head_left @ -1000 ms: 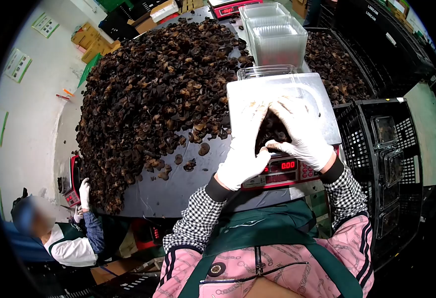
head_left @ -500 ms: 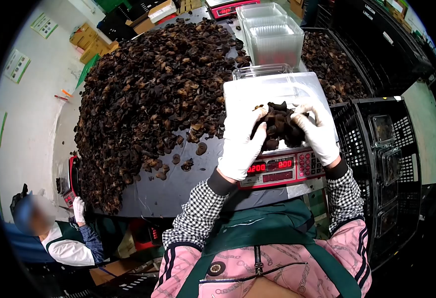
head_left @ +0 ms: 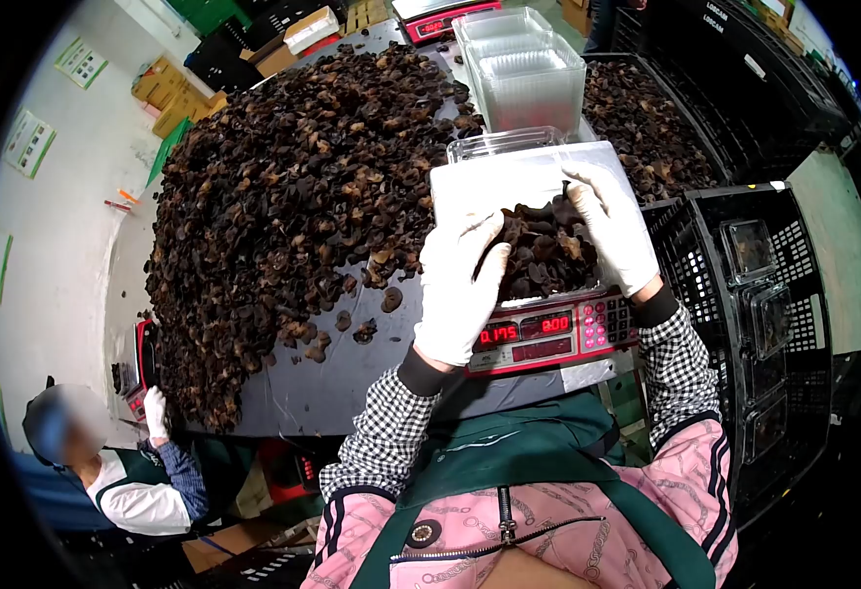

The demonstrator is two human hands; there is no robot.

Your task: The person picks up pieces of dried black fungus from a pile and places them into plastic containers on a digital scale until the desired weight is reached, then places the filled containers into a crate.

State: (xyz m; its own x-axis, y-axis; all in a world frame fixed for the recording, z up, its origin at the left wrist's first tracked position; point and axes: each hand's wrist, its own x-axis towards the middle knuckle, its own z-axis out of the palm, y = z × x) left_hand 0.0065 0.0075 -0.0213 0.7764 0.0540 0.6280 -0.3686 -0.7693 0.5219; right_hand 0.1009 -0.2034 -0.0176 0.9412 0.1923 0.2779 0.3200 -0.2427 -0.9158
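A clear plastic tray heaped with dark brown wood ear mushrooms [head_left: 546,255] sits on the white pan of a red-framed scale [head_left: 534,339]. The lit display reads 0.175. My left hand [head_left: 458,285], in a white glove, lies along the left side of the heap, thumb and fingers apart. My right hand [head_left: 615,228], gloved too, rests at the tray's upper right, its fingers apart and bent over the edge beside the mushrooms. Much of the tray's rim is hidden by the hands and the heap.
A large mushroom pile [head_left: 303,187] covers the table's left. Stacked clear trays [head_left: 529,83] stand behind the scale, near a clear lid [head_left: 504,144]. On the right, a black crate [head_left: 808,294] holds several packed boxes. A co-worker [head_left: 141,491] is at the lower left beside another scale.
Both hands have spread away from the heap, the right one shifting up toward the tray's far side. The scale reading dropped from 0.200 to 0.175. The view moved slightly.
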